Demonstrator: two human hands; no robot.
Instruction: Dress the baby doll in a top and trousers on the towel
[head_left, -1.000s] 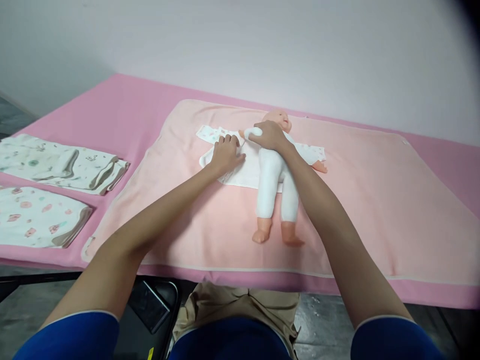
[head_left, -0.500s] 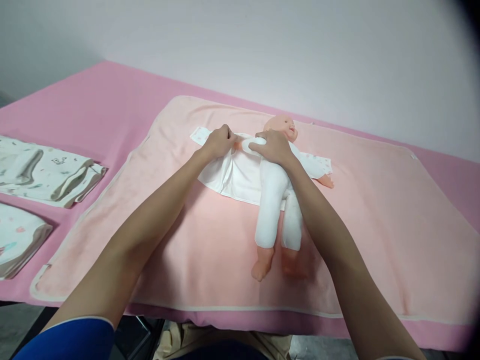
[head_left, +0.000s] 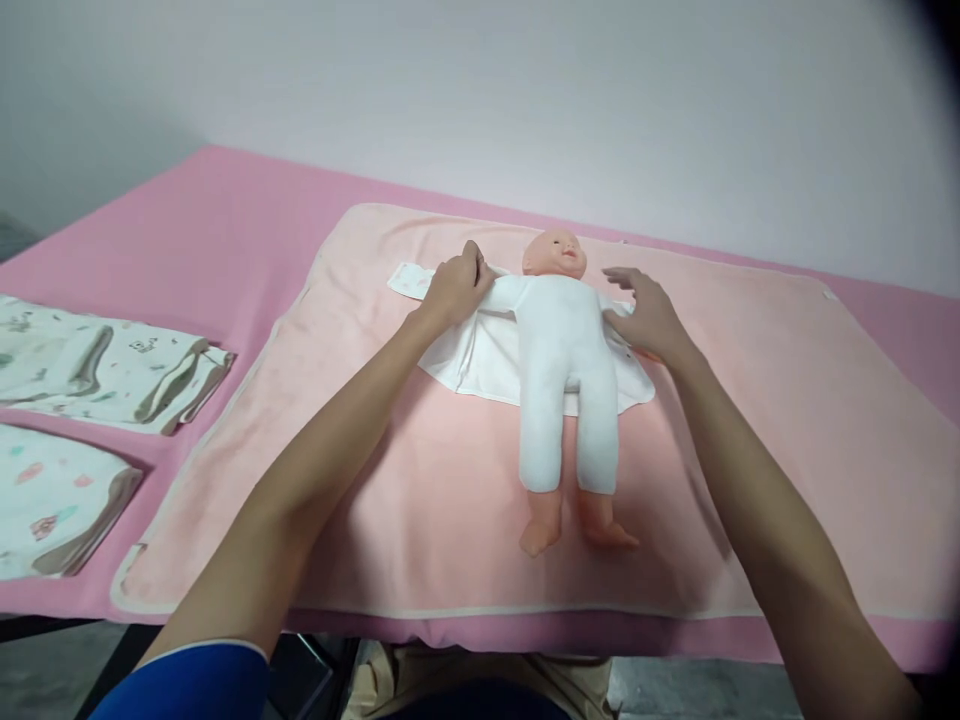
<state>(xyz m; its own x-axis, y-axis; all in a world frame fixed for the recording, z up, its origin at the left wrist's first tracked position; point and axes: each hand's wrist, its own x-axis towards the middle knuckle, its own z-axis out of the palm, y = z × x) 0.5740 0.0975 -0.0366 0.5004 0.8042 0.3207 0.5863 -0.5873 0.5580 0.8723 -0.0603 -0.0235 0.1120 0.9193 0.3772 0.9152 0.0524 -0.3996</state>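
A baby doll [head_left: 566, 330] with a white cloth body lies on its back, its head at the far side and its feet toward me. Spread beneath it is a white baby shirt [head_left: 491, 365], opened out to both sides. My left hand [head_left: 459, 285] is closed at the doll's arm on the left, by the shirt's sleeve; its fingers hide whether they pinch the arm, the sleeve or both. Beside the doll's other shoulder, my right hand [head_left: 645, 315] is open with fingers apart, over the other sleeve. That sleeve and arm are mostly hidden behind it.
A peach blanket [head_left: 810, 450] with a pale edge lies under the doll on a pink-covered table [head_left: 247, 200]. Folded printed baby clothes [head_left: 97, 355] and another folded printed piece [head_left: 60, 500] lie at the left. A pale wall [head_left: 525, 100] stands behind the table.
The doll has turned from tilted on its side to flat on its back. My right hand has let go of it and moved right; my left hand stays near the left sleeve.
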